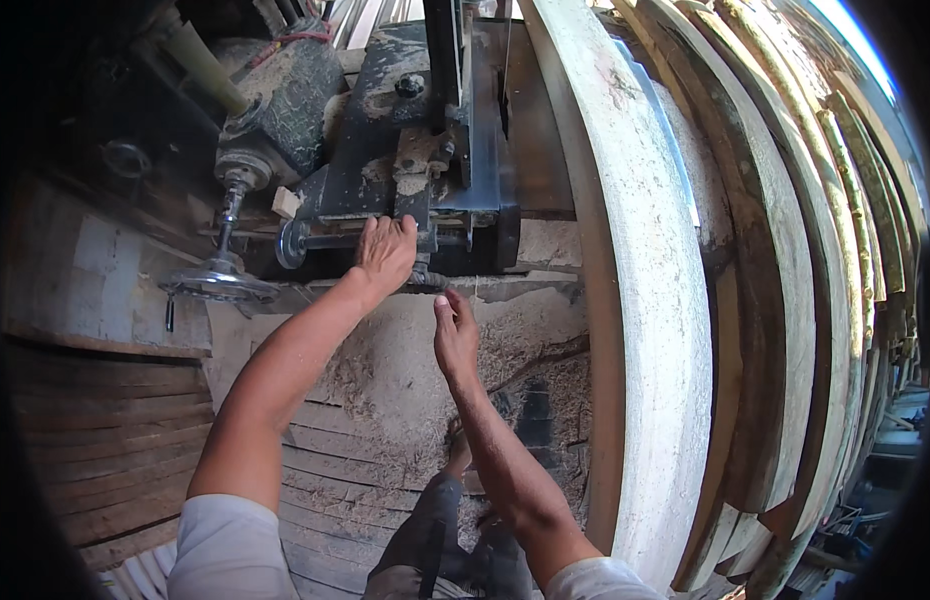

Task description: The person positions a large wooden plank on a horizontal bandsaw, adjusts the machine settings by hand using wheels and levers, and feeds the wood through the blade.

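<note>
My left hand [387, 252] is closed over the front end of a metal fence bracket [413, 205] on a dark machine table [355, 185]. Just below and to its right, my right hand [455, 338] has its thumb and fingers pinched at the end of a small dark clamp handle [428, 277] under the bracket. My palm hides part of where those fingertips meet it. A round metal knob [291, 244] sits on the front rail, left of my left hand. Sawdust coats the bracket and the tabletop.
To the left, a shiny handwheel [220, 280] hangs from a dusty gearbox [285, 110]. A long pale timber beam [655, 300] runs along my right side, with several rough boards [765, 300] stacked beyond it. Sawdust [385, 370] lies over the slatted wooden floor [335, 470] below my hands.
</note>
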{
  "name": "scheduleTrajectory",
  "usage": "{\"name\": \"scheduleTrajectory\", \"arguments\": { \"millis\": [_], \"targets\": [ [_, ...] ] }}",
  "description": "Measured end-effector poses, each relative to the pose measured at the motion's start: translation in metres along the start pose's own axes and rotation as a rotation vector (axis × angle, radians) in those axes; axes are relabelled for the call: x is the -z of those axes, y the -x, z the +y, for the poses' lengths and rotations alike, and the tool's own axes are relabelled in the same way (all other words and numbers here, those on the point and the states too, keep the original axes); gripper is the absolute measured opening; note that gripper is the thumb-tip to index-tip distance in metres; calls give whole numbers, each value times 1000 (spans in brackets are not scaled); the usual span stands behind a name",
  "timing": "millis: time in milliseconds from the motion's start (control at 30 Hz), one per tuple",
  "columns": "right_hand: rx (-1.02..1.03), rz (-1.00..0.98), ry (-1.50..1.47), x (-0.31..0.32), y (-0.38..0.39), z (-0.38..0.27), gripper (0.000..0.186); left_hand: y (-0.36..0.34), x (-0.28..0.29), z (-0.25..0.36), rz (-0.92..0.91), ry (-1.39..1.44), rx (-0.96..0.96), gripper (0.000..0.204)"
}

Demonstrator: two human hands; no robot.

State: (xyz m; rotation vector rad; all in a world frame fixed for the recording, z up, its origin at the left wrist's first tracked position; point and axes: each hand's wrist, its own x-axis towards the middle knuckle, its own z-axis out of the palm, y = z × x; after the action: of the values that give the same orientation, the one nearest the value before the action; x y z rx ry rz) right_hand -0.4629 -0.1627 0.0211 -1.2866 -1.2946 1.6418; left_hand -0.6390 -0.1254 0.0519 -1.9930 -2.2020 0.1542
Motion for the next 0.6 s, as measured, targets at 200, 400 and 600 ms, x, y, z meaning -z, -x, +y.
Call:
{"name": "scheduleTrajectory", "arguments": {
  "millis": [200,400,600],
  "targets": [
    [481,227,328,288,217,-114,35,92,13,102,555,649,522,37],
    [-330,-162,-335,525,293,36,87,303,60,393,-612,1900,749,59],
    [-325,-356,-355,386,329,19,91,369,-5,455,-247,2820,909,61]
  ]
}}
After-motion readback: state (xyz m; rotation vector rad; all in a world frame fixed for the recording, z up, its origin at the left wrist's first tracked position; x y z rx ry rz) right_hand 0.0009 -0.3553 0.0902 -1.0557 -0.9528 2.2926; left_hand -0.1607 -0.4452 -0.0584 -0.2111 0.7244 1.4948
